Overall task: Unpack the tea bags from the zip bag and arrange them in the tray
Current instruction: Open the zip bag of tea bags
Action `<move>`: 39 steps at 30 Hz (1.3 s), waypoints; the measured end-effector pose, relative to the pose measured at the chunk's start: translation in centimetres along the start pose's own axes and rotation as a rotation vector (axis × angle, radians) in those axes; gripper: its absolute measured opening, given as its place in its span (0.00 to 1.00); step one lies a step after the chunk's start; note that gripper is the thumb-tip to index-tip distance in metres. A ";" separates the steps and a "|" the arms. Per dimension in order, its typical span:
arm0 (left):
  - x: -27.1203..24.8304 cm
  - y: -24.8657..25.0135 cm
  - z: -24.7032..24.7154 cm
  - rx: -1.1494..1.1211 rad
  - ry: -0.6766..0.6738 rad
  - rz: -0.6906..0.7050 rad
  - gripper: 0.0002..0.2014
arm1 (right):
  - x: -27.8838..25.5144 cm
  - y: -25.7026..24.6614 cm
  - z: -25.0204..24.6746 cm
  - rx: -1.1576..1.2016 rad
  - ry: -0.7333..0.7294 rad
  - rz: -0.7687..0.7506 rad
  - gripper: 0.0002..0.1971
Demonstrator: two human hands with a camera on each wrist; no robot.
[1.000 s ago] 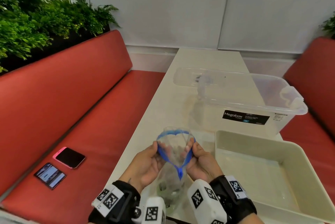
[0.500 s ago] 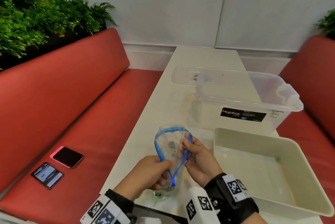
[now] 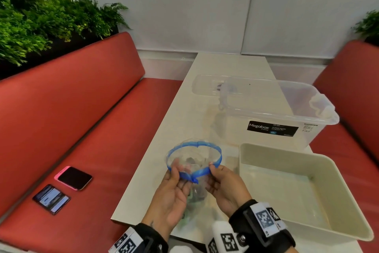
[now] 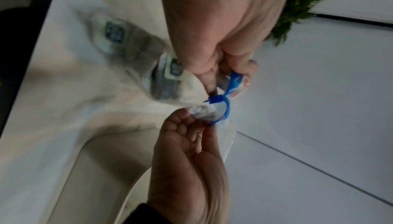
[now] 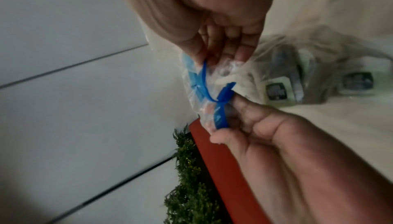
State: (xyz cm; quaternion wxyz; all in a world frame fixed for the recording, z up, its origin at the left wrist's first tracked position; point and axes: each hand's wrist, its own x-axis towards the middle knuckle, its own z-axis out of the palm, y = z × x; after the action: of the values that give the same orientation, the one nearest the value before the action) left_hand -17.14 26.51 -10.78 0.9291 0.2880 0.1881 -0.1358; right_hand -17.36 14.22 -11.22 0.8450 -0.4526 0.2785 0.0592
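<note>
A clear zip bag [image 3: 194,170] with a blue zipper rim stands on the table's near end, its mouth pulled wide and round. My left hand [image 3: 178,170] pinches the near left part of the rim. My right hand [image 3: 213,167] pinches the near right part. In the left wrist view, the left hand's fingertips [image 4: 244,69] clamp the blue strip. Several tea bags [image 5: 276,91] with dark green labels lie low inside the bag, blurred through the plastic. The beige tray [image 3: 283,191] sits just right of the bag with nothing in it.
A clear Megabox storage bin [image 3: 276,113] stands behind the tray, its lid [image 3: 207,86] lying flat behind it. Two phones [image 3: 73,178] lie on the red bench [image 3: 82,129] to the left. The white table [image 3: 184,121] is narrow, its left edge close to the bag.
The bag's mouth has spread from a narrow teardrop into a wide ring. My left hand came up from low on the bag to the rim. The right hand kept its hold.
</note>
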 end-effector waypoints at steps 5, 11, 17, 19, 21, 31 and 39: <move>0.9 -0.1 -1.4 -0.151 0.035 0.014 0.14 | -0.4 0.5 0.1 0.308 -0.021 0.081 0.13; -0.1 0.5 -0.5 0.287 -0.164 -0.011 0.15 | -0.2 1.4 0.0 0.255 -0.019 -0.047 0.24; 1.2 1.6 -0.6 1.126 0.087 0.213 0.18 | -0.9 0.5 0.7 -0.513 0.133 -0.288 0.16; 1.1 2.3 -0.5 1.372 0.101 0.327 0.28 | -1.1 -0.1 0.6 -0.644 0.180 -0.349 0.20; 0.7 3.2 -0.5 1.548 0.081 0.425 0.34 | -1.4 -0.5 0.3 -0.726 0.161 -0.397 0.23; 0.9 4.5 3.3 2.169 0.032 0.600 0.08 | -3.1 -2.1 0.9 -1.459 0.175 -0.615 0.06; 2.2 6.2 2.3 2.394 -0.122 0.549 0.23 | -2.6 -3.5 -0.1 -1.481 0.125 -0.611 0.22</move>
State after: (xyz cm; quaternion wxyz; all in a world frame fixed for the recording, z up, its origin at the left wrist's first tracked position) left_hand -12.37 29.78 -6.97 0.0840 0.9819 -0.1658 -0.0361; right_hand -18.36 12.49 -7.34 0.2869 -0.9543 0.0776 -0.0306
